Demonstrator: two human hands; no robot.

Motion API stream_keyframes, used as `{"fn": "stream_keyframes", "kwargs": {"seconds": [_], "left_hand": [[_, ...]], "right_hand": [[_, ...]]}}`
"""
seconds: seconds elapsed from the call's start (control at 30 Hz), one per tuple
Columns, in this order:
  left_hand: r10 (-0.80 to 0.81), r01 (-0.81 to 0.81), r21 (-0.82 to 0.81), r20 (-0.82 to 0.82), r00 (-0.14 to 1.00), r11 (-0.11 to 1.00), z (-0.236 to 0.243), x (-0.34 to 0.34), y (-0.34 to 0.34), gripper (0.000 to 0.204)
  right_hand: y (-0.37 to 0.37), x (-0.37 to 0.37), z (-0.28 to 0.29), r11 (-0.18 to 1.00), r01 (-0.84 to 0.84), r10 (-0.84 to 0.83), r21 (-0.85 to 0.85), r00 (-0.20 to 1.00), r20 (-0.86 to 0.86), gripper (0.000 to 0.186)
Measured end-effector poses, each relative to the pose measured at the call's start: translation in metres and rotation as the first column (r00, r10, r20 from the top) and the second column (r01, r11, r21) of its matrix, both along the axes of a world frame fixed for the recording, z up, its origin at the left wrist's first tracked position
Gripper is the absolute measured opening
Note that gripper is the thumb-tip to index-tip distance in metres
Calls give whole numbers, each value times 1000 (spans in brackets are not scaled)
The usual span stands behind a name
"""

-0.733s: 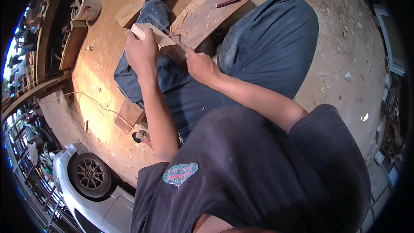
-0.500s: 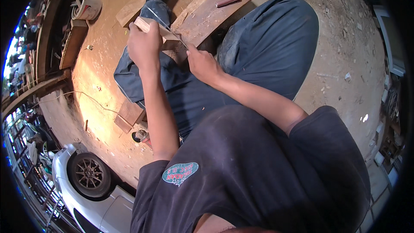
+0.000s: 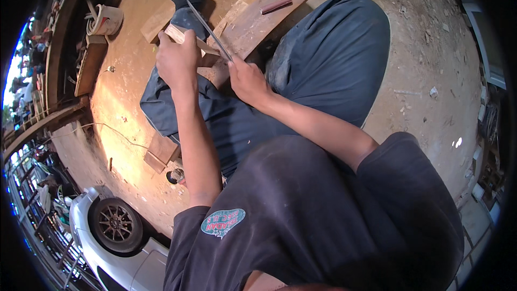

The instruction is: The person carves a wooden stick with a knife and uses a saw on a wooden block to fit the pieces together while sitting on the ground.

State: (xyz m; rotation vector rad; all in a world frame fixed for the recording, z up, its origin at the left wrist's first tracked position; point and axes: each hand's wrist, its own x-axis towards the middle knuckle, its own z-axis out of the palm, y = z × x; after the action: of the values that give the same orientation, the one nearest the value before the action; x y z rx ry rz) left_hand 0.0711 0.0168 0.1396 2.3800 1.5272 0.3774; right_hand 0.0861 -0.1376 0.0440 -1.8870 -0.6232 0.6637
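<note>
My left hand [image 3: 177,58] is closed around a pale block of wood [image 3: 207,50], with its thumb along the top edge. The block is held over my bent leg, and part of it is hidden behind the hand. In my right hand [image 3: 250,80] is a long, narrow metal tool [image 3: 209,30], either a knife or a file; I cannot tell which. It slants away to the far left and tapers to a point. Its lower end is hidden in the fist, close beside the right end of the block; whether the two touch is unclear.
A wide plank [image 3: 272,11] lies ahead on the floor, with a dark red stick-like object [image 3: 276,6] on it. Wood offcuts [image 3: 161,151] lie at the left. A white bucket [image 3: 108,20] stands at the far left, and a silver car [image 3: 126,261] at the near left.
The metal tool has turned and shows more of its side, its tip further from me. My right hand has shifted slightly; the left still grips the block. The whole view has moved a little.
</note>
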Motion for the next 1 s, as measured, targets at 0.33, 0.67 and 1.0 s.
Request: {"fn": "stream_keyframes", "kwargs": {"seconds": [0.33, 0.67, 1.0], "left_hand": [[-24, 24, 16, 19, 1000, 1000, -3, -1, 1, 59], [-34, 39, -74, 73, 997, 997, 5, -4, 0, 60], [-7, 5, 22, 76, 997, 1000, -7, -12, 6, 65]], "right_hand": [[3, -1, 9, 989, 59, -59, 139, 998, -5, 29], [-2, -12, -6, 997, 44, -47, 64, 998, 40, 30], [1, -14, -23, 998, 54, -56, 19, 993, 100, 30]]}}
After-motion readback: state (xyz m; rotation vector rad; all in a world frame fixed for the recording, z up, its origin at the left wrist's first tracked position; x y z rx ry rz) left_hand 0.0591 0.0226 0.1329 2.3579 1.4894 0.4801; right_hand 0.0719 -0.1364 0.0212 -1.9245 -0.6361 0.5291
